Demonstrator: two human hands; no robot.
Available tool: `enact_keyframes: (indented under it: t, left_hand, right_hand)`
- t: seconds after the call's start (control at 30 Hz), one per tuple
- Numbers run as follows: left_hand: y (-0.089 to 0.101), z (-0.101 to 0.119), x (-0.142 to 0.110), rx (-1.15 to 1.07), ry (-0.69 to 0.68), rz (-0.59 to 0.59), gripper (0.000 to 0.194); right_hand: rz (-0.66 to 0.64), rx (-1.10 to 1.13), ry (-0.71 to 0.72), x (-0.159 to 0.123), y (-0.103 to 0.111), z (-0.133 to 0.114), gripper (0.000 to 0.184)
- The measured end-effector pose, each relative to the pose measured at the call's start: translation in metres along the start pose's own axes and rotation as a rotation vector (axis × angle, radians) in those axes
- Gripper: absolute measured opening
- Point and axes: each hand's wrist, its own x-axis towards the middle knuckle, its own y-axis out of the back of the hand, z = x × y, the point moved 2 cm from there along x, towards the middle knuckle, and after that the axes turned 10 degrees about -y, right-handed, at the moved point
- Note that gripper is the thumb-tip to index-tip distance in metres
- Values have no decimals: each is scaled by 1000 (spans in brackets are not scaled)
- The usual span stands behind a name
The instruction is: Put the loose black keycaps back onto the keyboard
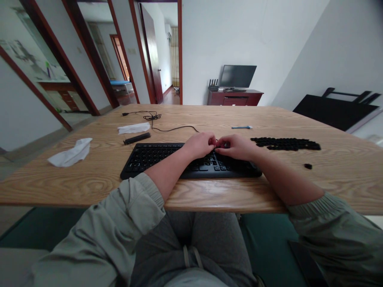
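A black keyboard (155, 159) lies on the wooden table (209, 191) in front of me. Both hands rest over its right half, fingertips meeting. My left hand (199, 144) is curled, its fingers pinched toward the right hand. My right hand (236, 146) is also closed in a pinch against it. Between the fingertips sits something small that I cannot make out. A pile of loose black keycaps (285, 143) lies to the right of the keyboard, and one single keycap (308, 166) sits apart nearer the table's edge.
Two crumpled white tissues (72, 153) (133, 128) lie at the left. A black bar-shaped object (137, 138) and a black cable (167, 126) sit behind the keyboard. A blue-handled tool (241, 127) lies further back. A monitor (237, 76) stands on a cabinet by the wall.
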Motion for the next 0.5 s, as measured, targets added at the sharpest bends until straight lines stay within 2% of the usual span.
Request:
enact_keyframes:
  t: [0.3, 0.5]
  left_hand:
    - [0, 1, -2, 0, -20, 10, 14]
    - [3, 5, -5, 105, -125, -65, 23]
  right_hand:
    - [20, -43, 51, -2, -1, 2, 24]
    - [70, -95, 88, -3, 1, 5, 27]
